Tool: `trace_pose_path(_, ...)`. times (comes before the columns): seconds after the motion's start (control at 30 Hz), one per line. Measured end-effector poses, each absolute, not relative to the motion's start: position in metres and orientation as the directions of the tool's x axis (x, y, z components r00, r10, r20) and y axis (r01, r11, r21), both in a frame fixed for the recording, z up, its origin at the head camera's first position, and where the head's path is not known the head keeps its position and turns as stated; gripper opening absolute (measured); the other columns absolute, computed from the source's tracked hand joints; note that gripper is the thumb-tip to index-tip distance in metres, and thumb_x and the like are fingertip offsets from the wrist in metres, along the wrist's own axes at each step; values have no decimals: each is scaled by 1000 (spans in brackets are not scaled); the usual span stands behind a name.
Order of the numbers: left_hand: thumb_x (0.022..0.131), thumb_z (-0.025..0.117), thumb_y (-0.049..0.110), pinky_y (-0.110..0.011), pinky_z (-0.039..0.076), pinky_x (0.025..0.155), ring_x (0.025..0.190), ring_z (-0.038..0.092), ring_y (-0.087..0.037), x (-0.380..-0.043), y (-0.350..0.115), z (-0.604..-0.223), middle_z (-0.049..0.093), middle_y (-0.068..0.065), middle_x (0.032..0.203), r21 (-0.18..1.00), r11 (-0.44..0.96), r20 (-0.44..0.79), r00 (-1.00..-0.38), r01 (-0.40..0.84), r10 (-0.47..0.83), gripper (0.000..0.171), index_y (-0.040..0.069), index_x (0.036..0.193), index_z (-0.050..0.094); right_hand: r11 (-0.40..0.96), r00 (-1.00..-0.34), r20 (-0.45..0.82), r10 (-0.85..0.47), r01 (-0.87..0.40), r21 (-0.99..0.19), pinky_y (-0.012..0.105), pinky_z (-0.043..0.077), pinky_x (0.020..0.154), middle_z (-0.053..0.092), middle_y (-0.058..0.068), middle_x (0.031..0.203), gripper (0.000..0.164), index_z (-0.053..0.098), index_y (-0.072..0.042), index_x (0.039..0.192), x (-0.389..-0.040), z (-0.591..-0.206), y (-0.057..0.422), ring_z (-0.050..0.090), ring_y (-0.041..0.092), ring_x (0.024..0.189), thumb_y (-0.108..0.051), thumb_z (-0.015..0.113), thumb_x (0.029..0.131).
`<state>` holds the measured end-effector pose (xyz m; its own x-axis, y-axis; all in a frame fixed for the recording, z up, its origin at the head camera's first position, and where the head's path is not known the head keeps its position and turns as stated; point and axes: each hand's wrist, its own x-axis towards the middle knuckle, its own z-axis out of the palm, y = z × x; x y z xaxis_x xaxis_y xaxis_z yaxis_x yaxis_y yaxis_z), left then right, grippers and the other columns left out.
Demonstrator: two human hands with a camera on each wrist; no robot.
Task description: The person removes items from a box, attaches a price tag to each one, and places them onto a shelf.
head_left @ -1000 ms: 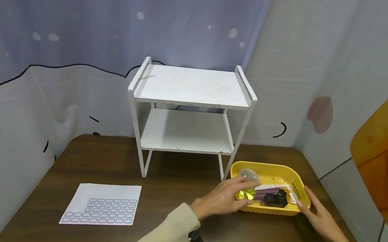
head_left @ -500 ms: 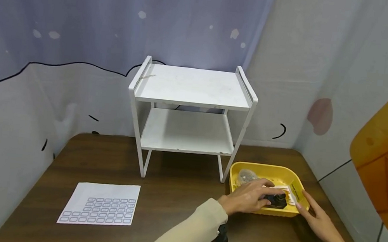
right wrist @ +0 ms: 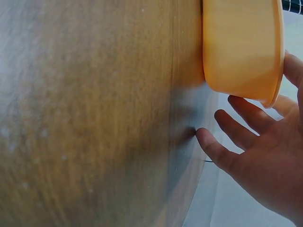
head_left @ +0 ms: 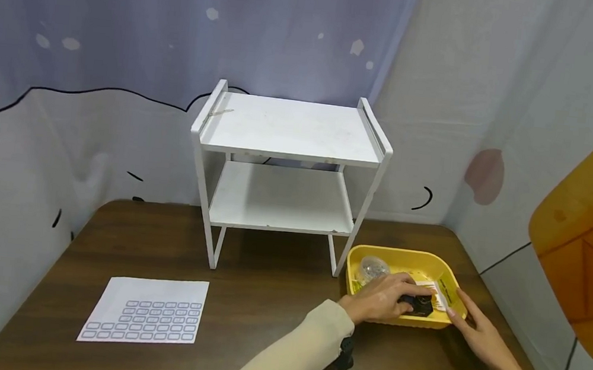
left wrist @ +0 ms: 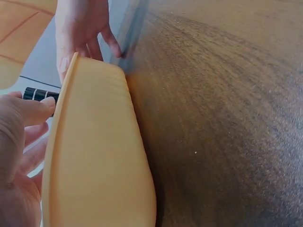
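Blk bottle (head_left: 422, 307) R of L hand (head_left: 383, 296), pinched, in tray (left wrist: 99, 142).

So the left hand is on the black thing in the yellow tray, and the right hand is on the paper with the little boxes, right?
Almost! The right hand isn't on the paper. The head view shows it at the edge of the yellow tray. The left hand is on the black thing.
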<state>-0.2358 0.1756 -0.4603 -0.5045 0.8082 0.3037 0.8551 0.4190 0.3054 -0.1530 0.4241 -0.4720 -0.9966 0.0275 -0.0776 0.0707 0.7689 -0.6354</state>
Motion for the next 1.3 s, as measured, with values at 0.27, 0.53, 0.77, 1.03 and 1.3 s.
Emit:
trace_pose_path(0.27, 92, 72, 22, -11, 47, 77, 92, 61, -1, -240, 177, -464, 69, 5, 115, 278, 401, 323, -479, 873, 816, 57, 33, 144, 54, 766, -995, -96, 38, 90, -637, 76, 27, 101, 18, 40, 156, 76, 12, -3, 159, -155, -470, 423, 22, 64, 138, -41, 48, 104)
trace_pose_path(0.53, 89, 74, 17, -8, 40, 67, 75, 50, 1, -244, 178, -464, 72, 6, 108, 268, 379, 338, -455, 886, 824, 63, 32, 146, 52, 776, -995, -88, 36, 84, -625, 76, 26, 102, 19, 40, 156, 75, 14, -3, 159, -157, -466, 422, 22, 65, 138, -41, 48, 104)
trace_pose_path(0.77, 90, 75, 18, -8, 41, 66, 73, 52, 2, -245, 180, -465, 73, 6, 105, 313, 394, 332, -488, 864, 807, 63, 31, 146, 51, 775, -995, -96, 40, 91, -625, 76, 27, 102, 20, 40, 155, 76, 14, -2, 159, -158, -466, 421, 22, 64, 138, -42, 49, 104)
trace_pose_path(1.03, 90, 70, 10, -10, 35, 57, 57, 45, -2, -243, 185, -466, 75, 4, 101, 400, 418, 299, -547, 816, 782, 61, 30, 146, 53, 785, -992, -118, 42, 106, -610, 75, 31, 99, 20, 41, 155, 75, 12, -2, 159, -156, -468, 423, 25, 65, 136, -41, 47, 104)
trace_pose_path(1.3, 90, 70, 9, -10, 34, 52, 53, 42, -1, -242, 186, -468, 74, 6, 105, 424, 395, 327, -545, 815, 772, 60, 29, 144, 54, 794, -993, -106, 47, 102, -599, 73, 33, 99, 22, 41, 154, 75, 16, 0, 158, -154, -468, 423, 29, 64, 135, -41, 48, 104)
